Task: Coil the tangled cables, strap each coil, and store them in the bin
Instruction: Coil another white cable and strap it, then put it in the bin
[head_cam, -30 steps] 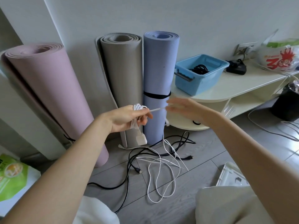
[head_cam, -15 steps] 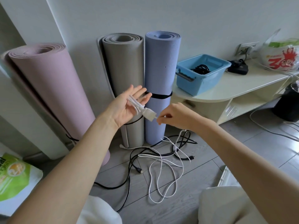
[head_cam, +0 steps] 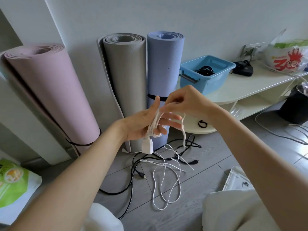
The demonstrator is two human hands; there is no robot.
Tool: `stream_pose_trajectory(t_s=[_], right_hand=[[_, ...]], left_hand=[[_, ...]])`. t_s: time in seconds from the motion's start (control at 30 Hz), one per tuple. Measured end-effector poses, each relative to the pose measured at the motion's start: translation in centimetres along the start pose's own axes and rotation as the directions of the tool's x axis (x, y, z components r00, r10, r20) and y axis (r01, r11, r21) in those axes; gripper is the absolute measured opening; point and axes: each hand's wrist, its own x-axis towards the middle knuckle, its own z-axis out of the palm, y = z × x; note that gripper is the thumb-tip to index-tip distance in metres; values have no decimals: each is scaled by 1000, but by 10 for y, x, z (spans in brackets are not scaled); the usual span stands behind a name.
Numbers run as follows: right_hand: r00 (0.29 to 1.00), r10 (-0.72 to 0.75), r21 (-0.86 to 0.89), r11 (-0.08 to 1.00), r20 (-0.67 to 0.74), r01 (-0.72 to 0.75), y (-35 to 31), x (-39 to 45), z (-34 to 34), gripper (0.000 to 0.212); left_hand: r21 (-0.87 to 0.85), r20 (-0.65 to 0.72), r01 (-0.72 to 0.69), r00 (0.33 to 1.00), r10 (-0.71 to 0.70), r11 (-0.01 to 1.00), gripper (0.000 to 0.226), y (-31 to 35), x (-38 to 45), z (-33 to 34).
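Over grey flooring, left hand (head_cam: 141, 124) spreads its fingers as a winding form while right hand (head_cam: 185, 101) pinches cable (head_cam: 154, 124) across them.

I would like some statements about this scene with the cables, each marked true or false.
1. The white cable is looped around the left hand. True.
2. The blue bin is empty. False: a black coil lies inside it.
3. The right hand pinches the white cable. True.
4. The black cable is already coiled. False: it lies loose on the floor.
5. Three rolled mats stand against the wall. True.
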Motion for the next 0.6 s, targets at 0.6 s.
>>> stream_pose_trajectory(t_s=[0.6], right_hand=[[847, 502, 115, 844, 176, -524, 20, 11, 44, 46]], left_hand=[[-447, -225, -360, 931, 286, 819, 52, 8, 19, -4]])
